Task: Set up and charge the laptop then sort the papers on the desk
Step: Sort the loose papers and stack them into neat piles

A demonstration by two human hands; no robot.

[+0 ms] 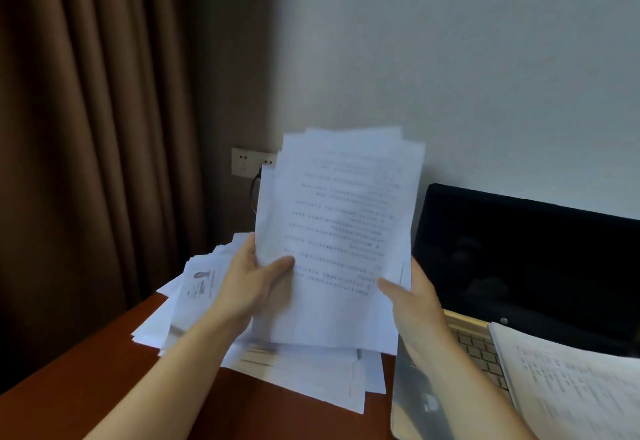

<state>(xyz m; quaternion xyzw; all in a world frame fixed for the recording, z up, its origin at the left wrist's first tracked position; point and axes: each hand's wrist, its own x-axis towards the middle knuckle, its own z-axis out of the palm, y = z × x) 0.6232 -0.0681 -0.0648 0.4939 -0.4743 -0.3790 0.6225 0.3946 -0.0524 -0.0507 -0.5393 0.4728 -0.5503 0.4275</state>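
I hold a stack of printed white papers [341, 232] upright in front of me, above the desk. My left hand [251, 282] grips its lower left edge with the thumb on the front sheet. My right hand [414, 304] grips the lower right edge. Under the stack a loose pile of papers [304, 375] lies spread on the red-brown desk [86, 380]. An open laptop [519, 256] with a dark screen stands at the right, and more printed sheets [568, 380] lie over its keyboard.
A wall socket plate [247, 161] sits behind the held papers, with a dark cable [255, 187] hanging below it. Brown curtains [97, 121] hang at the left. A pale wall [467, 59] runs behind the desk.
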